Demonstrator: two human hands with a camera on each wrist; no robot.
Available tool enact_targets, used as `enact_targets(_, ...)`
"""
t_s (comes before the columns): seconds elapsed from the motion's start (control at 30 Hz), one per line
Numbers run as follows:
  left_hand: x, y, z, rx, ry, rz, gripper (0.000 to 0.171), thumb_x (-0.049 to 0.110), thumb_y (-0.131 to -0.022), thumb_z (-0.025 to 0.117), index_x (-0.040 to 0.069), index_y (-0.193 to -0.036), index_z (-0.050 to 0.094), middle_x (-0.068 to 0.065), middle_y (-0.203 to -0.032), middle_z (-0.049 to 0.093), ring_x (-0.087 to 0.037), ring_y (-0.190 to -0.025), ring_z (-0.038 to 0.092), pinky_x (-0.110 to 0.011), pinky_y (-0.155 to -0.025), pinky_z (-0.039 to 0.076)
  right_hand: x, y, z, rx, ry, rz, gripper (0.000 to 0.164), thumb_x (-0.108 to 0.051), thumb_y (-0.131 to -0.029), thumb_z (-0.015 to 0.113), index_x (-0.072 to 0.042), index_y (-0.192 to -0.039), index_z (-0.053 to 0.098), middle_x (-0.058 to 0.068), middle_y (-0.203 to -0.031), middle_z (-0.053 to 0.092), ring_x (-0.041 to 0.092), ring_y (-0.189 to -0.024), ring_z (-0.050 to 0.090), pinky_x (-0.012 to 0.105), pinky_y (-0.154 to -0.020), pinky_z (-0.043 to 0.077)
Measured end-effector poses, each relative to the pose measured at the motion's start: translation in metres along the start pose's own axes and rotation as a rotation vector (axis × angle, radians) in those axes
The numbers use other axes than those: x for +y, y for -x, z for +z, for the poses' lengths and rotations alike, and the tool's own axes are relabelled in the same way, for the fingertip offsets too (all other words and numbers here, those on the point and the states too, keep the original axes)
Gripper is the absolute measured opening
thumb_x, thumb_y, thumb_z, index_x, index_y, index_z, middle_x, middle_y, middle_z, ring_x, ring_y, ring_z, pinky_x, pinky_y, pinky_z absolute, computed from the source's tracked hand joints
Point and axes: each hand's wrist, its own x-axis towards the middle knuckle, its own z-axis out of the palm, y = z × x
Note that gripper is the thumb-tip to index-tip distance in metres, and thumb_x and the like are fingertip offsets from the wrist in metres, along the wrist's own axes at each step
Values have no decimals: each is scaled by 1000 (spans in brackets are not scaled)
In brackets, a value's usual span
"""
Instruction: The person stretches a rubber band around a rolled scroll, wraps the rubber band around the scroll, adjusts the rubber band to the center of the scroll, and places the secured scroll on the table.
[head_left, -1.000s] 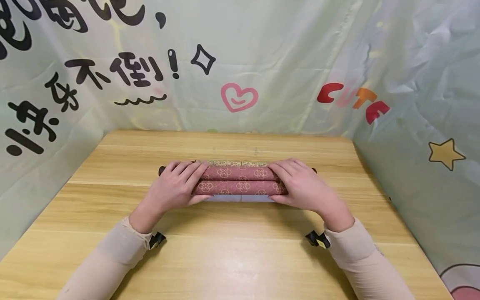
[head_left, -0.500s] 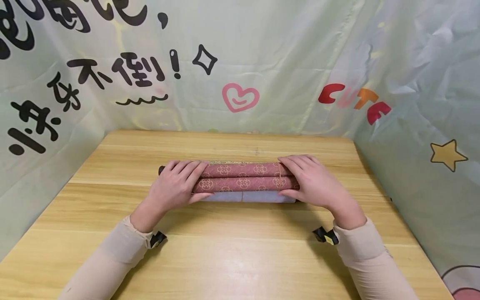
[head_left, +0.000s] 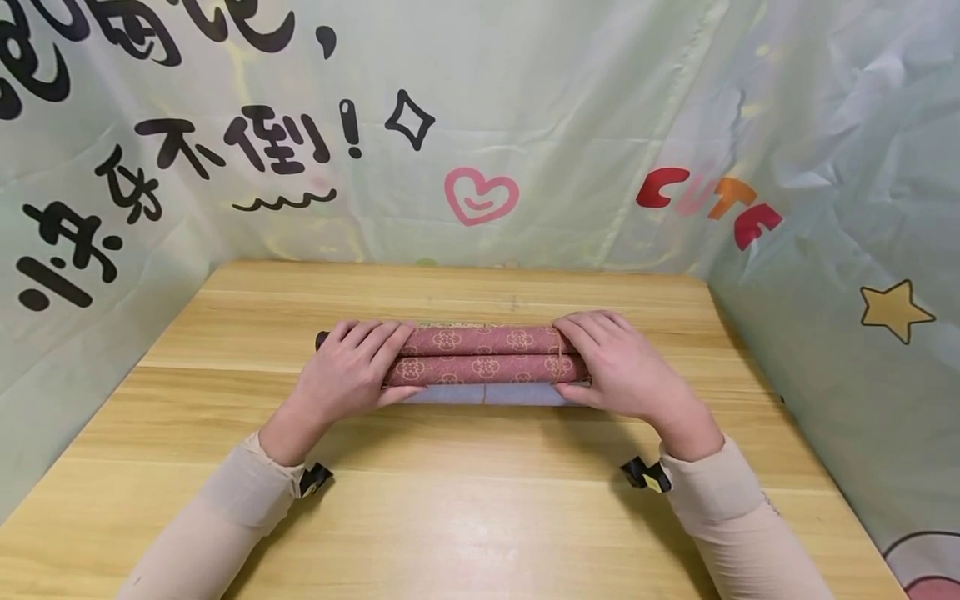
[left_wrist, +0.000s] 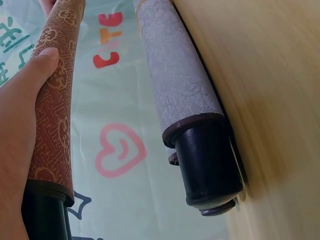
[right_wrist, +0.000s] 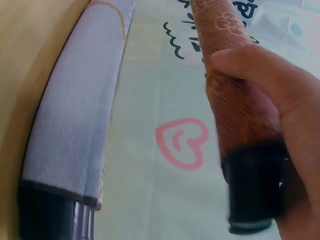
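Observation:
Both hands hold a double-rolled scroll (head_left: 480, 367), dark red with gold floral patterns, level across the middle of the table. My left hand (head_left: 345, 367) grips its left end, thumb along the near side. At the other end my right hand (head_left: 626, 362) does the same, beside a thin rubber band (head_left: 558, 367) round the roll. Beneath, a lavender-grey scroll (head_left: 480, 394) with black end knobs (left_wrist: 207, 165) lies on the table, banded too. The wrist views show a gap between the red scroll (right_wrist: 240, 110) and the lavender one. Behind, a strip of gold-patterned scroll (head_left: 457, 324) shows, mostly hidden.
The light wooden table (head_left: 450, 500) stretches around the scrolls. A pale printed cloth (head_left: 570, 125) with lettering, a heart and a star hangs at the back and both sides. Small black wrist cameras (head_left: 315, 481) sit at the cuffs.
My right hand has shifted outward along the red scroll, then slightly back, uncovering its rubber band. The red scroll sits a little higher in view, showing more lavender. My left hand stays nearly still.

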Motion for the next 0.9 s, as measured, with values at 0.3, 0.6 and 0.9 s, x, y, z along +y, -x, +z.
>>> enact_targets(0.3,6,-1,-1,-15,-15,24,80,68,-88,50,-2,-127,60,-16,-110,68,-35,-91,65,-50,-76,51,-17,-7,7,18,34,-66,82,-51,-76,79,3,-132,53,16,-121,62,33,-113,58,48,-99,44)
enact_targets(0.6,5,0,0,-48,-40,10,82,70,-92,39,-1,-127,60,-14,-110,69,-33,-93,65,-48,-77,51,-7,-1,0,-1,-9,3,90,-62,-73,75,1,-134,53,12,-125,61,32,-116,55,49,-100,41)
enact_targets(0.9,4,2,2,-49,-42,6,82,69,-93,37,-1,-128,60,-15,-110,69,-33,-92,65,-47,-76,51,0,2,-8,-66,-9,43,84,-58,-75,76,-1,-132,54,12,-124,60,32,-116,54,51,-102,38)
